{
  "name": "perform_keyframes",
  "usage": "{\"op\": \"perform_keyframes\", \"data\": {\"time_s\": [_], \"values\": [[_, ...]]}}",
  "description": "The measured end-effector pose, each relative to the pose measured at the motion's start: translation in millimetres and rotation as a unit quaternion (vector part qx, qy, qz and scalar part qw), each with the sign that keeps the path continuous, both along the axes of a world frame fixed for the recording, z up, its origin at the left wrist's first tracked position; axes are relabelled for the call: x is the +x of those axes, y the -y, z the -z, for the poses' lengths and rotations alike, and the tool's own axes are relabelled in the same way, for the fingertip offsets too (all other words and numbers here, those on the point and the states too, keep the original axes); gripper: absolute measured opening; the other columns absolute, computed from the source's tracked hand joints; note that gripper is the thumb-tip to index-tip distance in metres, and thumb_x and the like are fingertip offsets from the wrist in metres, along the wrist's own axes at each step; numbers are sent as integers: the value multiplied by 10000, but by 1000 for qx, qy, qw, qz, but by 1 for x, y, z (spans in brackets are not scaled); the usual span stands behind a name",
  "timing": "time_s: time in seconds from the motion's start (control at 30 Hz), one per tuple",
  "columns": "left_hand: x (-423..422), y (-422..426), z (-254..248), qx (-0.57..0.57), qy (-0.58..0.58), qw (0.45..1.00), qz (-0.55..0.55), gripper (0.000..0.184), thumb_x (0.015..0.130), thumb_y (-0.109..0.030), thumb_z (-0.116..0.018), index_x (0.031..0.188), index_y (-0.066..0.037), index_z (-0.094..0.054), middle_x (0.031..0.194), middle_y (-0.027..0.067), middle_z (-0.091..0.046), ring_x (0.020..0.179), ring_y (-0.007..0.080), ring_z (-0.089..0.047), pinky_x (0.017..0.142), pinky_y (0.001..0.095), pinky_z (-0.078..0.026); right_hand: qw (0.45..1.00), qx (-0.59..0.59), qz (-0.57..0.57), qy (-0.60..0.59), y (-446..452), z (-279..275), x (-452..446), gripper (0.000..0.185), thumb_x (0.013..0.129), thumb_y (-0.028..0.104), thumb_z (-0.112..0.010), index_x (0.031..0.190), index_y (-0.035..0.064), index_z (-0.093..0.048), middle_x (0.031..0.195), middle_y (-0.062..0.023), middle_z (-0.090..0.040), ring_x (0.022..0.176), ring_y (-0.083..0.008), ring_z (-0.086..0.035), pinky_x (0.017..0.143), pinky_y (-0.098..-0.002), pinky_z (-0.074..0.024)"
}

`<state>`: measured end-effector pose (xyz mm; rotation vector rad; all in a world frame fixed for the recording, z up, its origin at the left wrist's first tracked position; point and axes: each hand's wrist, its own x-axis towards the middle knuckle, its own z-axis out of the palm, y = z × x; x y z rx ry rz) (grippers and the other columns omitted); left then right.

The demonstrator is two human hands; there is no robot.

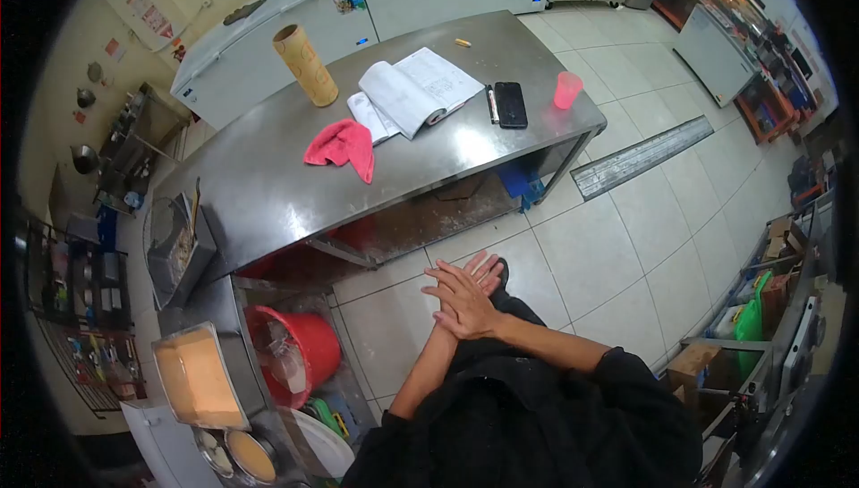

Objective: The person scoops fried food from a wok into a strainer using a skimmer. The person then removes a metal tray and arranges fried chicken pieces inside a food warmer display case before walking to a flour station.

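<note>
I have both hands together in front of my body, over the tiled floor (586, 242), and they touch only each other. My right hand (469, 304) lies across my left with its fingers spread loosely; my left hand (488, 273) is open beneath it, its fingers stretched out past the right one. My right forearm comes in from the right, angled across my dark clothing (537, 425), while my left forearm slants up from the lower left, so the two meet near my middle. The right hand covers most of the left palm, and I cannot tell where the left thumb lies. A dark shoe (504, 275) shows only in part beside my left fingertips. The steel worktop (403, 175) stands just ahead of my hands, with a pink cloth (342, 148), an open notebook (416, 90), a phone (511, 105) and a pink cup (567, 90) on it. To my left, a red bucket (313, 345) sits low, its contents hard to make out. A round bowl (250, 457) near the bottom edge is partly lost from sight, and the shelf space under the worktop is dim.
</note>
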<state>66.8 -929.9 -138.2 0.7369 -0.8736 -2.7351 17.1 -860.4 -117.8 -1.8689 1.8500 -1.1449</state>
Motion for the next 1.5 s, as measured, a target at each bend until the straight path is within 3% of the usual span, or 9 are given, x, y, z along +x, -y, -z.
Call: {"op": "perform_keyframes", "data": {"time_s": [0.3,0.4,0.53,0.73,0.83,0.93,1.2,1.33,1.5], "values": [[-73,94,-9,193,-101,976,-18,840,949,-676,-315,1469,-19,-266,1479,145,-385,1335,300,-420,1127,414,-280,996,-17,82,-24,67,45,-145,656,845,444,-634,1382,108,-461,1467,-149,-384,1392,-343,-310,1145,-555,-168],[-118,123,5,-127,61,989,-47,835,948,-664,-356,1462,-8,-298,1485,160,-371,1366,317,-372,1112,417,-298,975,-12,219,-23,53,76,-225,573,860,332,-659,1334,62,-484,1391,-162,-439,1343,-346,-361,1130,-546,-221],[-160,179,51,-627,285,709,-151,623,962,-410,-559,1379,27,-403,1413,203,-430,1348,327,-380,1087,422,-320,953,2,304,-5,-3,82,-336,540,841,210,-682,1307,25,-480,1340,-199,-461,1285,-367,-414,1101,-500,-293],[-197,218,85,-662,341,644,-174,504,925,-313,-602,1296,6,-480,1346,181,-486,1279,357,-429,1075,443,-316,930,13,366,16,-11,80,-431,468,849,135,-662,1258,-9,-490,1289,-206,-491,1203,-371,-480,1035,-440,-382],[-211,208,91,-756,377,501,-188,417,906,-274,-598,1231,-19,-535,1330,149,-509,1249,339,-453,1050,452,-323,931,24,362,44,7,83,-442,448,849,127,-658,1243,-13,-498,1266,-204,-505,1193,-365,-488,1021,-434,-393],[-228,199,89,-749,421,458,-227,341,893,-244,-591,1167,-42,-578,1304,122,-537,1234,319,-466,1021,454,-335,927,38,369,52,18,80,-445,418,849,124,-655,1220,-11,-515,1250,-205,-515,1171,-360,-502,1021,-434,-390],[-238,199,77,-736,440,456,-236,271,873,-170,-608,1098,-19,-607,1237,139,-577,1173,335,-502,992,458,-366,870,-23,452,196,22,79,-469,293,872,21,-608,1146,-16,-511,1207,-165,-466,1068,-256,-551,843,-333,-519],[-237,201,81,-732,444,459,-237,286,880,-194,-595,1114,-31,-598,1251,121,-570,1181,327,-497,984,456,-363,804,-86,530,256,23,91,-488,562,792,68,-747,1238,-4,-412,1202,-164,-458,1059,-243,-551,840,-330,-512],[-237,201,78,-724,447,473,-227,275,888,-190,-586,1108,-24,-598,1253,122,-567,1183,329,-492,998,468,-358,837,-112,509,166,43,80,-529,870,674,187,-872,1354,4,-360,1235,-166,-494,1131,-307,-542,931,-393,-469]]}}
